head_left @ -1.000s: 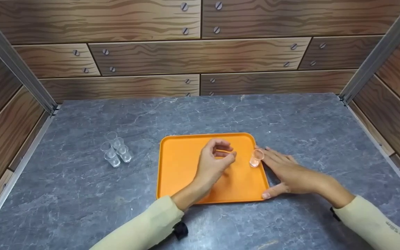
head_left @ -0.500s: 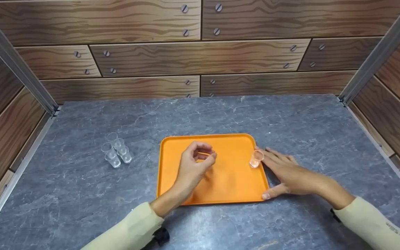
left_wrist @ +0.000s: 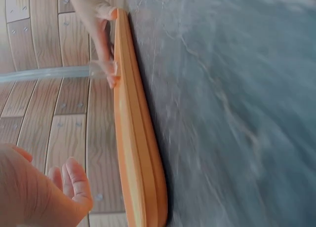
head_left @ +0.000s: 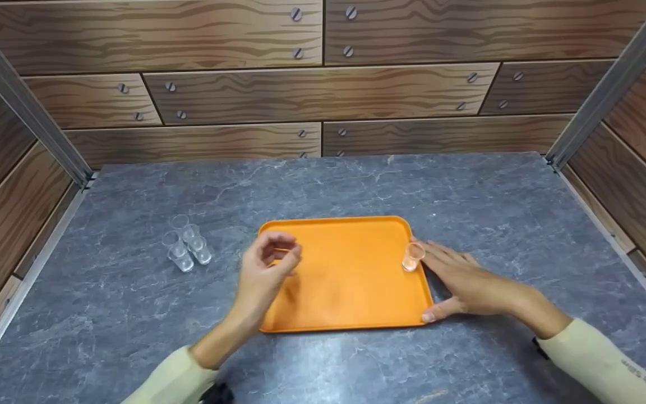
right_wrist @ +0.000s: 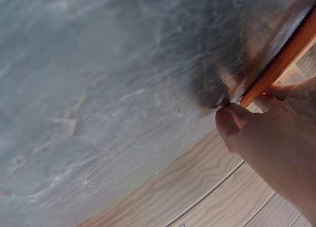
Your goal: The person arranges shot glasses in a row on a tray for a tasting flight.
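Note:
An orange tray (head_left: 351,280) lies flat on the grey marbled table. At its right edge stands one small clear shot glass (head_left: 413,257), beside the right hand's fingers. My right hand (head_left: 463,280) lies along that side of the tray, fingers extended and thumb at the near right corner; the right wrist view shows its thumb by the orange rim (right_wrist: 276,71). My left hand (head_left: 267,266) hovers over the tray's left side, fingers loosely curved with nothing in them. In the left wrist view the left hand (left_wrist: 54,197) is raised above the tray's surface.
Several clear shot glasses (head_left: 187,247) stand grouped on the table (head_left: 104,314), left of the tray. Wood-patterned panels (head_left: 323,92) wall the back and both sides, with metal posts (head_left: 37,106) at the corners.
My left hand has moved left across the tray, from near its middle to its left side, its fingers still curved. The right hand, tray and glasses have stayed in place.

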The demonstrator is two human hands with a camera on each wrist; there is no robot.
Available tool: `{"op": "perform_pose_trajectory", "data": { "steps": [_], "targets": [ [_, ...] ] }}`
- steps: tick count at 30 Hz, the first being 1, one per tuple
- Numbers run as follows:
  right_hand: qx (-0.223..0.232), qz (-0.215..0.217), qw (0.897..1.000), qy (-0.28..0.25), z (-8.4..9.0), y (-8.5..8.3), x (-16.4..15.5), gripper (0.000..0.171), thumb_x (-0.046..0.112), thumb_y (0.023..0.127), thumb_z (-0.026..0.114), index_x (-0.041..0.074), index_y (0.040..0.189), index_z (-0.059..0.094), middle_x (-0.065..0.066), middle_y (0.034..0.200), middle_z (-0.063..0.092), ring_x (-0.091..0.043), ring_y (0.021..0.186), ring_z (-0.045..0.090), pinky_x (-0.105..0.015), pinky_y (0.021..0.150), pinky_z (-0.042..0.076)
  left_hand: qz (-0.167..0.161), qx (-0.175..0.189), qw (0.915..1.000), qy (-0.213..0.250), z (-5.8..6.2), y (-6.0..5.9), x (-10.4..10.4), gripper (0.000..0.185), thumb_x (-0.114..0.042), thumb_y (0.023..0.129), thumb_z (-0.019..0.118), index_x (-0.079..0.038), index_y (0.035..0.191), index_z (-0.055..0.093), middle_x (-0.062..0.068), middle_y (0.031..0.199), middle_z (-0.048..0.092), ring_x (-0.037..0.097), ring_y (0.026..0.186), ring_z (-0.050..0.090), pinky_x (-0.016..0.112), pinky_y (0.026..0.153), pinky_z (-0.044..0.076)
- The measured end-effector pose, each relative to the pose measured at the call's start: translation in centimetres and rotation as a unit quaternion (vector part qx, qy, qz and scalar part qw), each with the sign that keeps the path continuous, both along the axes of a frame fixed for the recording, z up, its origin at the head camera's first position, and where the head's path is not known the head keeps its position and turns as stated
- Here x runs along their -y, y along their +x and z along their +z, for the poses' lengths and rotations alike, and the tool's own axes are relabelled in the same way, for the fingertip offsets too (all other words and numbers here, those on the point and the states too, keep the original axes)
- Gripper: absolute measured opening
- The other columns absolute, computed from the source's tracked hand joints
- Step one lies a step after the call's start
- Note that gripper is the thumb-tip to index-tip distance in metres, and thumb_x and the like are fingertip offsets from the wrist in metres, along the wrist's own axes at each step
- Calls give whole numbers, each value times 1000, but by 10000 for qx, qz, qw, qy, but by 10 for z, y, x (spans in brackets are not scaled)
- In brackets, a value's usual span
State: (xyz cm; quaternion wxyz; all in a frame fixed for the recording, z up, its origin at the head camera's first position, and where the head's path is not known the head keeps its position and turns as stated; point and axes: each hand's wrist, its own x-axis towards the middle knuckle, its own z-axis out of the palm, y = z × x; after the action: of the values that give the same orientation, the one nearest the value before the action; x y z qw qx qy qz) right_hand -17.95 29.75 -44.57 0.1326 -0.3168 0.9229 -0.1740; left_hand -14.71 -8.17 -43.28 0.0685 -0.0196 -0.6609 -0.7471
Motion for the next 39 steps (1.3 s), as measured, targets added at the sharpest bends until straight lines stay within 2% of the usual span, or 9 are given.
{"op": "perform_pose_trajectory", "data": {
  "steps": [10,18,25,30,39],
  "targets": [
    [155,-101,9998,30,2,1,-3,118,72,79,73,20,166,12,-4,173,12,-36,156,17,-81,109,20,412,-175,9990,-1,5,12,36,25,0,91,74,6,113,62,16,99,67,32,85,68,29,67,59],
    [330,-170,9992,141,0,-1,1,121,75,77,73,24,166,9,1,173,7,-32,157,12,-79,113,15,801,-52,9964,-277,2,25,67,23,4,92,71,8,112,62,17,98,67,25,83,69,31,70,61],
    [243,-38,9997,94,-1,-1,3,117,73,79,71,22,166,11,-3,173,9,-37,156,14,-81,111,16,1099,69,9928,-462,3,39,92,25,1,92,73,7,113,62,14,97,68,23,83,70,27,67,60],
    [348,-87,9993,108,1,0,-2,117,73,80,71,24,166,10,-4,173,8,-38,157,12,-83,109,15,1289,92,9909,-383,2,44,100,27,0,91,75,7,113,62,13,97,69,21,82,70,26,67,59],
    [194,-91,9998,58,-2,-2,1,120,74,77,73,21,166,13,-2,173,9,-37,156,15,-81,111,15,1742,237,9844,-45,3,48,124,27,5,90,74,8,113,61,6,93,69,13,77,67,25,65,58]
  ]
}}
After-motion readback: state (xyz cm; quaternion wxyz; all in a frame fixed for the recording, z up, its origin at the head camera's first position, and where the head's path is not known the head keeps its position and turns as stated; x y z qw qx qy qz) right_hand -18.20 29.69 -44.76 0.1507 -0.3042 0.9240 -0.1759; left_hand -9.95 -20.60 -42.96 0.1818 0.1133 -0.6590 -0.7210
